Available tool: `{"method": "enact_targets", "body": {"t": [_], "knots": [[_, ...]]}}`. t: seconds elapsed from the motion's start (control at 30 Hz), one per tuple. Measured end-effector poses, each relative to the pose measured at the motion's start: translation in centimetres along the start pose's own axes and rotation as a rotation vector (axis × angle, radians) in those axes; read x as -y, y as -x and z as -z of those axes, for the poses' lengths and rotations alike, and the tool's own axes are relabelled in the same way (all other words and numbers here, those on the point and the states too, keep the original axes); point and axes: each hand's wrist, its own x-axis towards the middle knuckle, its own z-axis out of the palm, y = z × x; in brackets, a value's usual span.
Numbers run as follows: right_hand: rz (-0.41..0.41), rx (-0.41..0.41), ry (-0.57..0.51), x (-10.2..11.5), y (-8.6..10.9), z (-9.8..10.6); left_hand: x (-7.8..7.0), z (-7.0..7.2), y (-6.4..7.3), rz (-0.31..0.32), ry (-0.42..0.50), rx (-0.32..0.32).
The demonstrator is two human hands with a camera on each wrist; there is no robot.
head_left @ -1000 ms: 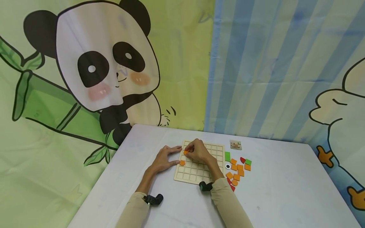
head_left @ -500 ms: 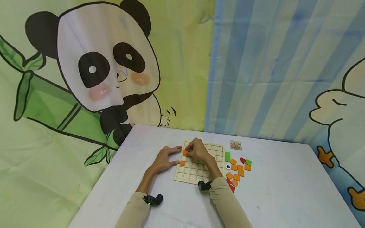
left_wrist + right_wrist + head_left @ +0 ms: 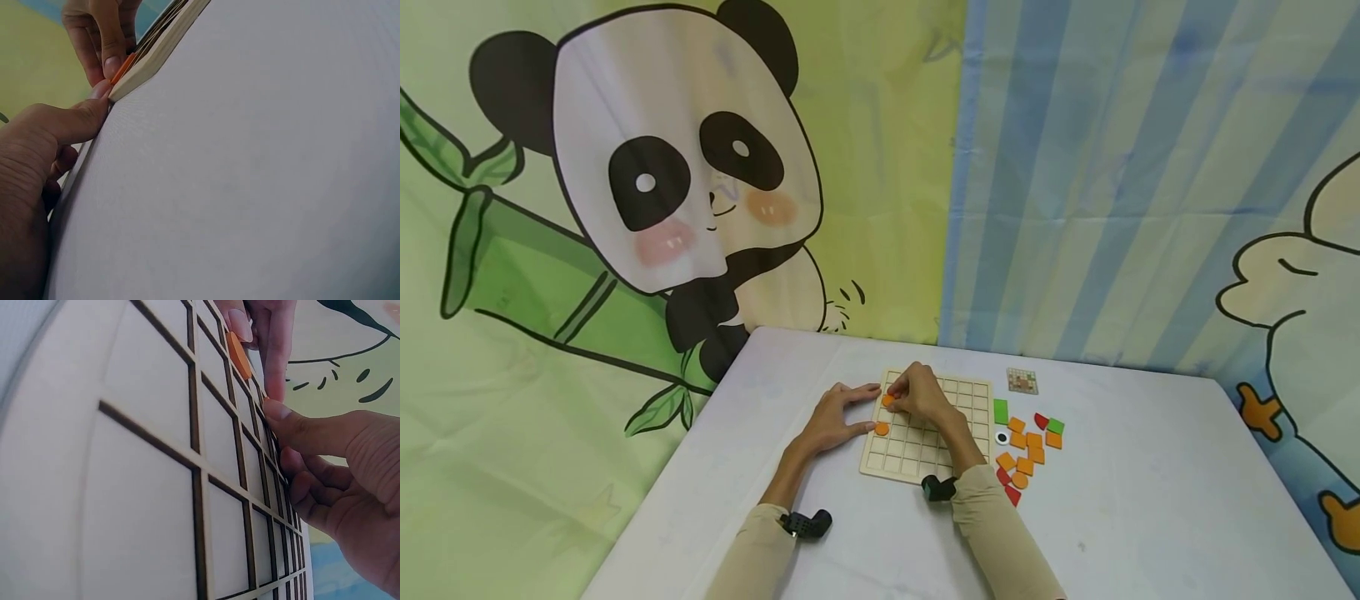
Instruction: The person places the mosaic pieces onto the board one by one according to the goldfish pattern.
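Note:
My right hand (image 3: 921, 396) pinches an orange piece (image 3: 888, 401) between thumb and fingers at the upper left of a wooden grid board (image 3: 886, 465). Its outline is mostly hidden by the fingers. My left hand (image 3: 829, 423) lies beside the board's left edge, fingers extended and thumb tip close to an orange disc (image 3: 882, 428) on the board. In the right wrist view that disc (image 3: 238, 356) sits among the grid cells, with the right thumb (image 3: 312, 430) further along. The left wrist view shows the left thumb (image 3: 78, 122) against the board's edge.
Right of the board lie several orange squares (image 3: 1025, 467), red pieces (image 3: 1012, 496), green pieces (image 3: 1001, 412), an orange disc (image 3: 1019, 481) and a white ring-like piece with a black centre (image 3: 1002, 437). A small patterned card (image 3: 1022, 381) lies behind them on the white table (image 3: 1150, 500).
Both hands stay almost in place. The right wrist has shifted very slightly left, while its fingers remain at the same orange piece.

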Motion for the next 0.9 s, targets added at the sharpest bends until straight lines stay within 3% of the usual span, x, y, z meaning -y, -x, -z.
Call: {"method": "enact_targets", "body": {"t": [0.4,0.63,0.9], "knots": [[-0.017,0.009,0.011,0.1,0.2,0.2,0.0,0.1,0.0,-0.012,0.009,0.003],[0.016,0.009,-0.026,0.6,1.0,1.7,0.2,-0.2,0.0,-0.011,0.001,-0.013],[0.03,-0.005,-0.019,0.8,2.1,4.0,0.2,-0.1,-0.1,0.003,0.023,0.015]]}}
